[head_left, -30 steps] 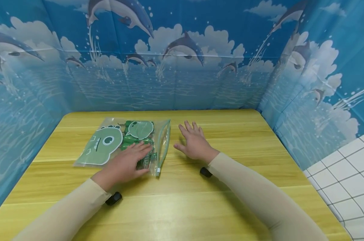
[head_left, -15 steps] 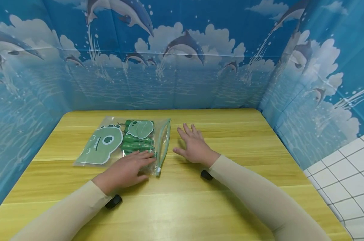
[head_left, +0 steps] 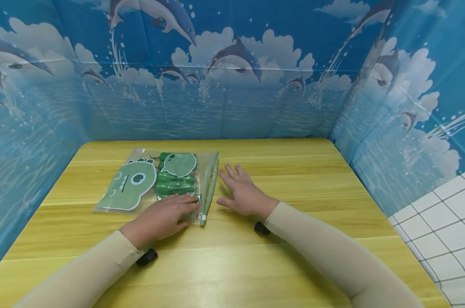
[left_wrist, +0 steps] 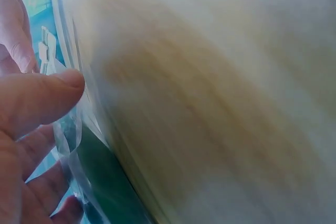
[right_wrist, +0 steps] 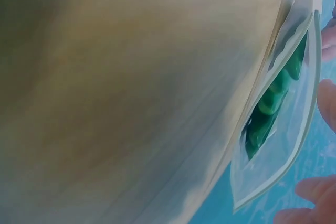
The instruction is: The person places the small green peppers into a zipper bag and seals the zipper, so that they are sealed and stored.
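A clear slider zip bag (head_left: 141,205) printed with green cartoon monsters lies flat on the table. Several glossy green, elongated things (head_left: 174,187) are inside it. Its mouth, edged by a pale green zip strip (right_wrist: 315,77), gapes in the right wrist view. My left hand (head_left: 161,218) rests over the bag's near edge, close to the slider (head_left: 203,219); in the left wrist view the thumb (left_wrist: 42,98) lies beside the crumpled film. Just right of the zip strip, my right hand (head_left: 241,192) is spread with fingers apart, holding nothing.
The yellow wood-grain table (head_left: 294,171) is bordered at the back and sides by a blue dolphin-print curtain (head_left: 236,111). White tiles (head_left: 448,222) show at the lower right. Dark wrist cameras hang beneath both wrists.
My left hand has slid toward the bag's near edge, uncovering more of the green things. My right hand has come slightly nearer and left, closer to the zip strip.
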Tool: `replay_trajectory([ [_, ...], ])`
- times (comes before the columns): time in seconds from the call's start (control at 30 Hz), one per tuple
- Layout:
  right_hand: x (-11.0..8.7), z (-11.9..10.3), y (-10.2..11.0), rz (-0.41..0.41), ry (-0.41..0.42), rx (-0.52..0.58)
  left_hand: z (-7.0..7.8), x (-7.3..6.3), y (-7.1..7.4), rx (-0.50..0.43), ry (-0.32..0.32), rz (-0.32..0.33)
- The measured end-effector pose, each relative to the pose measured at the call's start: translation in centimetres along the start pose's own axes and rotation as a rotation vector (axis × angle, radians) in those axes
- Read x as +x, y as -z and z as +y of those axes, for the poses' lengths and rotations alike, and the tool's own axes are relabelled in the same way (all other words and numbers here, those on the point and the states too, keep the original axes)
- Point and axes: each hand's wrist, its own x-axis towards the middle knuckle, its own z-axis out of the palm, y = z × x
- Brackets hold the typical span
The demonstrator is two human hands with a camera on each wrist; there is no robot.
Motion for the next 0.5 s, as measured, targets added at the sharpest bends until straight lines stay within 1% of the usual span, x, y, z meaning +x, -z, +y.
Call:
replay_trajectory([
  [0.17,-0.1,-0.5,-0.4,-0.027,0.033,-0.028,0.1,0.1,0.0,0.019,-0.015,0.011],
  [0.5,-0.4,-1.3,-0.6,-0.059,0.132,-0.033,0.1,0.3,-0.2,0.016,-0.026,0.040],
])
